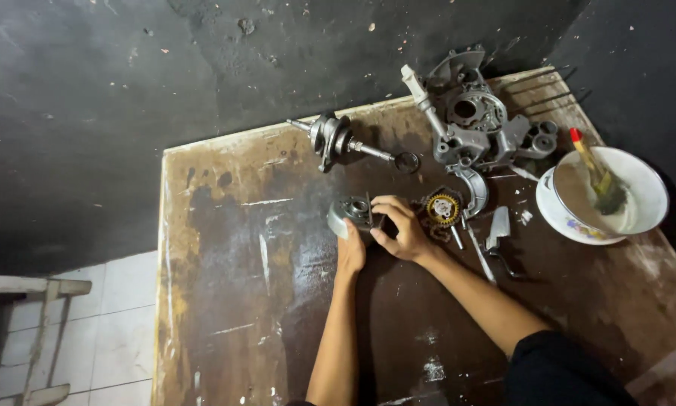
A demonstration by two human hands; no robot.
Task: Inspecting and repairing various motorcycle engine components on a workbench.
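Head view: both hands are on a small round grey metal engine part (pixel 350 213) sitting mid-worktop (pixel 225 301). Left hand (pixel 350 252) cups it from below, right hand (pixel 399 228) has its fingers (pixel 387 201) curled over the top. Just right lies a yellow gear (pixel 443 208), behind it the crankcase (pixel 477 124), a crankshaft (pixel 338 139), and a bowl with a brush (pixel 600 177).

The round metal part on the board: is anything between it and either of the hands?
Nothing visible. The left hand cups the round metal part from below and the right hand grips its right side. The toothed gear and chain lie off to the right, clear of it.
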